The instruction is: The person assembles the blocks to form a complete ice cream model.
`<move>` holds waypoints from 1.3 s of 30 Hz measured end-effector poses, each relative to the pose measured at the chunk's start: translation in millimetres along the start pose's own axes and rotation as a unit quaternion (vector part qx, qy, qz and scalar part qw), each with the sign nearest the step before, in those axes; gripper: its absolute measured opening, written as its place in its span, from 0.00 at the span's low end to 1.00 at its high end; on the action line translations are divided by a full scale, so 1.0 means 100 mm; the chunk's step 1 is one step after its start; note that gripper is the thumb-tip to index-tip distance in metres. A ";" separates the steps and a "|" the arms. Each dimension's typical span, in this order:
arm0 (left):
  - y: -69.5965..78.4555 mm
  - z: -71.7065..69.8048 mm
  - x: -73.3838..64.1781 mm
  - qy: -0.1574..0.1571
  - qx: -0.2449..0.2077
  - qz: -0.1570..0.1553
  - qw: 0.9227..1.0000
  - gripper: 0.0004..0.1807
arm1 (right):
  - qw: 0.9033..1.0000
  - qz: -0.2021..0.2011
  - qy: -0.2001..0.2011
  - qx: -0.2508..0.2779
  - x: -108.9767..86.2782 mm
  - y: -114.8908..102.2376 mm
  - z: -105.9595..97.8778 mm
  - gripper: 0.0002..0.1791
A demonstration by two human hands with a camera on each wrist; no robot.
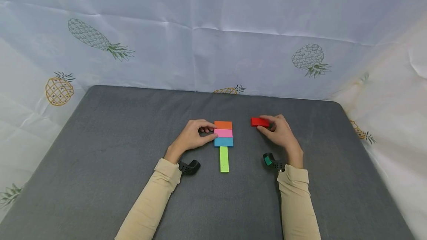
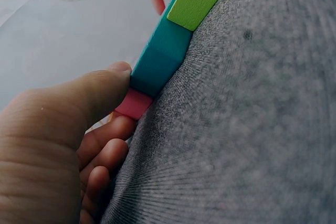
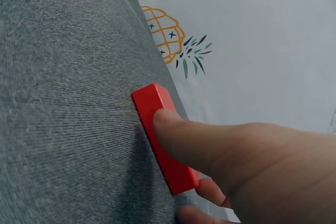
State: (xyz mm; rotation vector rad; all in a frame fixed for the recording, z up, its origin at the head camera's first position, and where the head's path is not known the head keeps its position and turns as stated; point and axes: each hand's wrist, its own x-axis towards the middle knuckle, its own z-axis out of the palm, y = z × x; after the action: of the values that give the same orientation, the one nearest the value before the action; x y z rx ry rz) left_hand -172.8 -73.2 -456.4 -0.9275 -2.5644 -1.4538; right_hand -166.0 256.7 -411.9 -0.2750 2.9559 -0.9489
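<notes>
In the head view, my left hand (image 1: 192,135) reaches in from the left to a column of flat blocks. Its thumb and index fingertips touch the left ends of the pink block (image 1: 224,133) and orange block (image 1: 223,125). Below these lie a blue block (image 1: 224,142) and an upright lime-green block (image 1: 224,159), like a stem. In the left wrist view the thumb rests at the corner of the blue block (image 2: 161,59), other fingers loosely bent below. Farther right, my right hand (image 1: 281,133) pinches a red block (image 1: 258,122) between thumb and fingers, close over the cloth.
A dark grey cloth (image 1: 116,151) covers the table. Behind it hangs a pale curtain (image 1: 200,58) printed with pineapples. Each wrist wears a black camera band, the left one (image 1: 189,167) beside the green block.
</notes>
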 end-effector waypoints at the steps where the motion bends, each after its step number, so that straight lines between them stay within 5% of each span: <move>1: 0.00 0.00 0.00 -0.001 0.000 -0.001 1.000 0.13 | 1.000 0.002 0.000 -0.003 0.00 0.00 0.00 0.25; 28: -0.01 0.01 0.00 -0.001 0.006 0.000 1.000 0.13 | 0.998 0.052 0.007 -0.029 0.05 -0.08 0.10 0.23; 39: -0.01 0.01 0.01 -0.001 0.007 0.002 1.000 0.13 | 0.998 0.038 0.032 -0.026 0.12 -0.24 0.29 0.23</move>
State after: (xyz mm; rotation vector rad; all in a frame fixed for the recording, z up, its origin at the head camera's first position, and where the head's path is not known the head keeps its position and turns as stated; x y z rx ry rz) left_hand -173.8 -72.6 -457.7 -0.9316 -2.5699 -1.4328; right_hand -171.4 219.0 -421.2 -0.1356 3.0281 -0.8885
